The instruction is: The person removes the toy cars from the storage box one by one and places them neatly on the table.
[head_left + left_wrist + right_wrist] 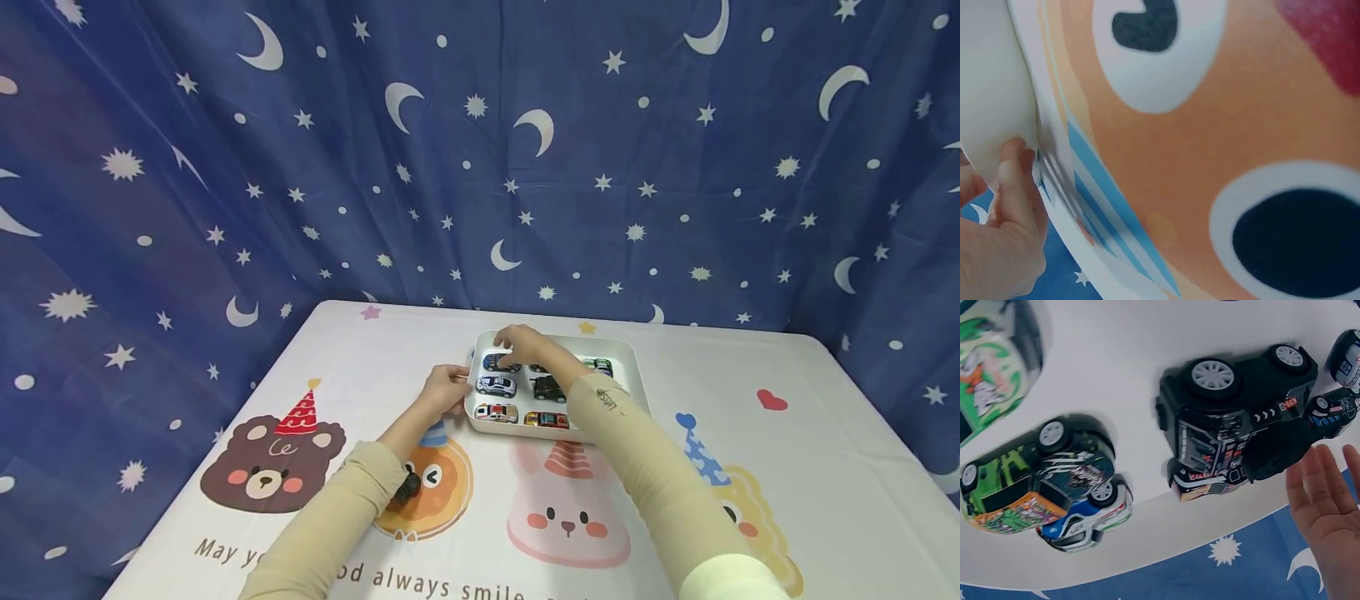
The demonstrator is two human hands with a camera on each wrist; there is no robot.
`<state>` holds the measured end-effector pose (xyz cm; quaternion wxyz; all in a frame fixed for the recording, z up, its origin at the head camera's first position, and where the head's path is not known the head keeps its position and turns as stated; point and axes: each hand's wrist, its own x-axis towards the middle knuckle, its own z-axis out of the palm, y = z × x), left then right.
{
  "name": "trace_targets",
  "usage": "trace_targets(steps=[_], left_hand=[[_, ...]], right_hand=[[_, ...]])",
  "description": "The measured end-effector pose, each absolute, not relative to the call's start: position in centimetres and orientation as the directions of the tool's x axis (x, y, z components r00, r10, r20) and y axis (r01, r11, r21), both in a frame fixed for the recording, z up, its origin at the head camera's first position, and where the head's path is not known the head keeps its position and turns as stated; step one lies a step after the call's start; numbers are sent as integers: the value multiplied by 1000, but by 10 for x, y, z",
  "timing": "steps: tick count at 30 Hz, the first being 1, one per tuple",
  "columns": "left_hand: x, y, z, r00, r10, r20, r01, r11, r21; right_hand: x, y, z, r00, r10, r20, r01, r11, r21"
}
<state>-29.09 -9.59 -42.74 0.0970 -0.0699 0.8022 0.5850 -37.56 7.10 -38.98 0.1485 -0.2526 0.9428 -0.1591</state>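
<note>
My left hand [446, 389] pinches the left wall of a shallow white tray [637, 367]; its fingers also grip that wall [997, 81] in the left wrist view. Over the tray's back left corner hovers my right hand [525, 342], thumb and fingers apart around a blue toy car [491, 362]. In the right wrist view its fingers [1319, 478] extend past a black off-road toy car [1235, 406]. Nearer the front left lie a white toy car [497, 386] and a white-red one [497, 413]. My right forearm hides part of the tray.
Also in the tray are an orange-red toy car [546, 419], a green-white one [597, 365], a green-black one [1029, 475] and a blue-white one [1094, 519]. The tray sits on a printed white tablecloth [810, 467]. A blue star-patterned curtain [480, 150] hangs behind.
</note>
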Motion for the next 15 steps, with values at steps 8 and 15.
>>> trace_targets(steps=[8, 15], left_hand=[[-290, -93, -428, -978, 7, -208, -195, 320, 927], [-291, -93, -429, -979, 4, -204, -190, 336, 923]], right_hand=[[-373, 67, -396, -857, -454, -244, -392, 881, -266], [-371, 62, -397, -865, -447, -229, -401, 889, -220]])
